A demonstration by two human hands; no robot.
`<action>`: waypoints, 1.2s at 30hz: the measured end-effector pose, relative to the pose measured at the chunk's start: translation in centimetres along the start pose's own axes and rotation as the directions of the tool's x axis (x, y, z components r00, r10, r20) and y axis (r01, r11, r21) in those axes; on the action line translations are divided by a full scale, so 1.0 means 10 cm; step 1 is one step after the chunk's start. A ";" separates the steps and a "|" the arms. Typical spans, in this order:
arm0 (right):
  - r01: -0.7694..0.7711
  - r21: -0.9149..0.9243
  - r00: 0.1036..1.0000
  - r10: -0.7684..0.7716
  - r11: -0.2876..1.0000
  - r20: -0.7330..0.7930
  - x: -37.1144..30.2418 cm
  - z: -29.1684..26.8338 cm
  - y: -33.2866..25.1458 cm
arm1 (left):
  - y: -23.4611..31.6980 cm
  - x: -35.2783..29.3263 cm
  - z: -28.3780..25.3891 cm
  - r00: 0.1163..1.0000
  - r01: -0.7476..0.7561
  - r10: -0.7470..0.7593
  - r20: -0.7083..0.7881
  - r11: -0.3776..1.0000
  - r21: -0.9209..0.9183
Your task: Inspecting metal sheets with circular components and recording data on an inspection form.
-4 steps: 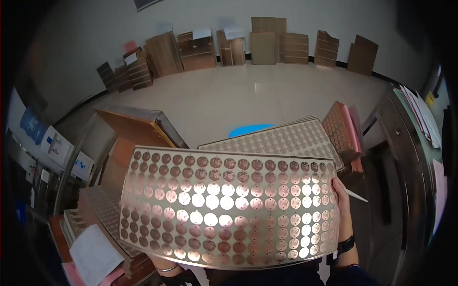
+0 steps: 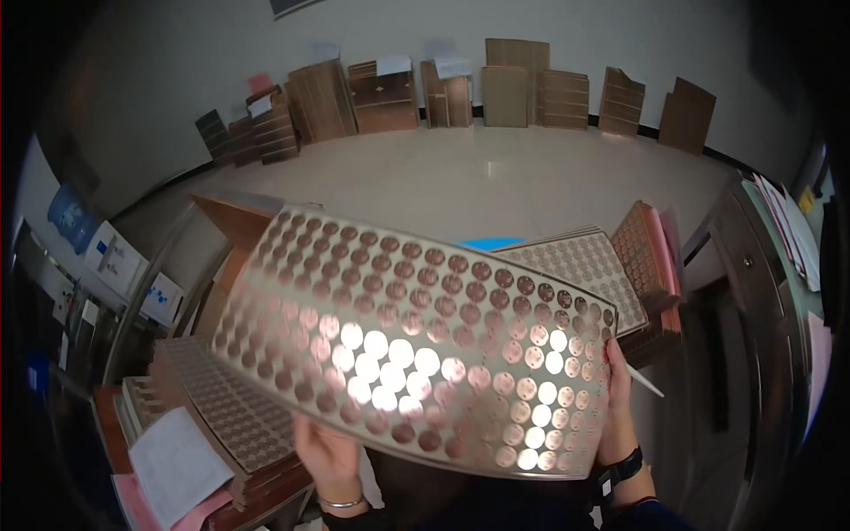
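A large circuit board panel (image 2: 403, 296), pale with rows of round copper-coloured discs, is held up in front of me, its left end raised. My right hand (image 2: 618, 409) grips its right edge, with the fingers partly hidden behind it. A white pointed stick, like a pen (image 2: 646, 381), juts out beside that hand. Under the lower left edge, my left hand (image 2: 329, 456) holds the panel from below; its fingertips are out of sight behind the board. Beyond the panel lies a stack of similar panels (image 2: 580, 270).
More disc panels (image 2: 226, 411) lean at the left beside a white paper sheet (image 2: 180, 460). Upright panels with pink sheets (image 2: 653, 252) stand at the right, near a dark cabinet (image 2: 753, 292). Brown board stacks (image 2: 382, 97) line the far wall. A water dispenser (image 2: 115, 257) stands left.
The panel has tilted, its left end rising and its right end dropping slightly. More of my left hand shows below it. The view has shifted a little.
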State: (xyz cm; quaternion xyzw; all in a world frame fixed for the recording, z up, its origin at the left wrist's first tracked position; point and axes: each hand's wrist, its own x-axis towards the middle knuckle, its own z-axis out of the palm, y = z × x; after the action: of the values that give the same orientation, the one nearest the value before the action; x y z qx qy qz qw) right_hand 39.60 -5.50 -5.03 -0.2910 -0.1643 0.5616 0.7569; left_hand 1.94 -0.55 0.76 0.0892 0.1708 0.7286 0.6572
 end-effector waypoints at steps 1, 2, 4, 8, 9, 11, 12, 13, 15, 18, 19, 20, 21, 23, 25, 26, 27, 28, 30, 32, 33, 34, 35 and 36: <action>-0.038 0.081 0.999 0.041 0.996 -0.036 -0.01 0.33 0.15 | -0.15 -0.08 0.09 0.997 -0.037 0.022 0.079 0.982 0.185; -0.069 0.133 0.998 0.069 0.989 0.005 0.00 0.42 0.30 | -0.24 -0.18 0.15 0.979 0.047 -0.084 0.186 0.980 0.193; -0.114 0.141 0.993 0.107 0.983 0.055 -0.05 0.60 0.51 | -0.42 -0.32 0.16 0.928 0.139 -0.221 0.301 0.952 0.272; -0.265 0.142 0.958 0.245 0.954 0.148 -0.25 0.92 0.73 | -0.58 -0.47 0.17 0.948 0.258 -0.310 0.068 0.877 0.406; -0.303 0.150 0.947 0.279 0.941 0.158 -0.27 0.90 0.77 | -0.55 -0.47 0.21 0.949 0.273 -0.311 0.039 0.881 0.387; -0.290 0.049 0.949 0.281 0.956 0.146 -0.27 0.85 0.78 | -0.48 -0.46 0.12 0.956 0.265 -0.294 0.015 0.880 0.393; -0.266 0.015 0.954 0.261 0.964 0.149 -0.25 0.84 0.75 | -0.44 -0.45 0.08 0.958 0.265 -0.288 -0.004 0.876 0.404; -0.241 -0.020 0.959 0.241 0.970 0.151 -0.23 0.83 0.70 | -0.41 -0.45 0.05 0.960 0.261 -0.280 -0.012 0.878 0.400; -0.125 -0.074 0.976 0.136 0.989 0.170 -0.16 0.86 0.56 | -0.34 -0.44 0.06 0.977 0.198 -0.215 0.002 0.905 0.377; -0.061 -0.117 0.984 0.079 0.991 0.158 -0.06 0.65 0.37 | -0.27 -0.40 0.03 0.985 0.158 -0.170 -0.004 0.910 0.383; -0.056 -0.125 0.987 0.074 0.991 0.144 -0.07 0.63 0.34 | -0.25 -0.39 0.01 0.990 0.131 -0.143 0.002 0.911 0.391; -0.062 -0.156 0.978 0.091 0.986 0.185 -0.09 0.65 0.32 | -0.23 -0.38 -0.02 0.992 0.117 -0.124 -0.007 0.911 0.395; -0.067 -0.187 0.969 0.108 0.980 0.224 -0.10 0.67 0.30 | -0.21 -0.37 -0.02 0.990 0.135 -0.142 -0.010 0.911 0.389; -0.066 -0.181 0.964 0.109 0.981 0.244 -0.16 0.70 0.31 | -0.18 -0.36 -0.03 0.997 0.075 -0.083 0.009 0.933 0.352; -0.073 -0.197 0.963 0.120 0.978 0.243 -0.18 0.73 0.34 | -0.15 -0.36 -0.07 0.998 0.058 -0.063 0.002 0.931 0.360; -0.069 -0.199 0.965 0.117 0.978 0.236 -0.19 0.73 0.34 | -0.14 -0.36 -0.06 0.998 0.054 -0.060 0.005 0.931 0.361; -0.070 -0.201 0.965 0.118 0.977 0.236 -0.21 0.75 0.34 | -0.12 -0.36 -0.06 0.998 0.049 -0.056 0.008 0.931 0.362; -0.071 -0.202 0.964 0.119 0.977 0.236 -0.22 0.76 0.34 | -0.12 -0.36 -0.06 0.999 0.044 -0.051 0.009 0.931 0.361; -0.075 -0.203 0.966 0.121 0.976 0.228 -0.24 0.80 0.34 | -0.11 -0.37 -0.06 0.999 0.041 -0.047 0.005 0.927 0.372; -0.080 -0.202 0.966 0.125 0.976 0.224 -0.25 0.79 0.34 | -0.08 -0.37 -0.08 0.999 0.033 -0.036 0.002 0.923 0.384; -0.113 -0.195 0.957 0.159 0.974 0.241 -0.23 0.77 0.32 | -0.06 -0.38 -0.11 0.999 0.030 -0.038 0.013 0.911 0.412; -0.147 -0.188 0.947 0.193 0.971 0.258 -0.22 0.74 0.31 | -0.03 -0.39 -0.13 0.999 0.026 -0.040 0.023 0.897 0.441; -0.147 -0.186 0.946 0.193 0.972 0.261 -0.20 0.68 0.30 | 0.00 -0.39 -0.14 0.999 0.021 -0.036 0.024 0.897 0.442; -0.209 -0.156 0.917 0.249 0.965 0.311 -0.18 0.60 0.28 | 0.04 -0.40 -0.15 0.995 0.062 -0.091 0.043 0.894 0.443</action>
State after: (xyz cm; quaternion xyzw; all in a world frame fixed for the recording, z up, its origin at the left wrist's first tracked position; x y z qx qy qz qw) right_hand 33.48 -5.08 -1.99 -0.2554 -0.2859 0.6761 0.6292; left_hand 1.47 -4.72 -0.13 0.2518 0.3139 0.6415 0.6531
